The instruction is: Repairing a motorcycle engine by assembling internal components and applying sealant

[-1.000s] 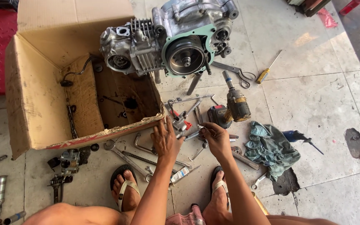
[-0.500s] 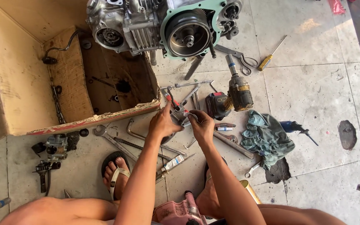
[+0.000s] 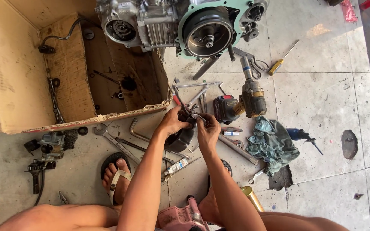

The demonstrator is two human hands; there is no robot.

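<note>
I crouch over a tiled floor. My left hand [image 3: 173, 122] grips a dark, round metal engine part [image 3: 180, 137] from the left. My right hand [image 3: 207, 129] pinches a small shiny piece at the top of that same part. Both hands meet above a spread of spanners and hand tools [image 3: 195, 96]. A motorcycle engine [image 3: 180, 25] with a green-rimmed round cover lies on the floor beyond the hands.
An open, oil-stained cardboard box [image 3: 65, 77] lies at the left. A cordless impact driver [image 3: 245, 100], a crumpled teal rag [image 3: 273, 143], a yellow-handled screwdriver [image 3: 281, 64], a carburettor [image 3: 50, 145] and loose spanners [image 3: 120, 143] lie around. My sandalled foot [image 3: 116, 175] rests below.
The view has moved closer and shifted towards the engine. My hands have come together and lifted the dark round part from among the tools.
</note>
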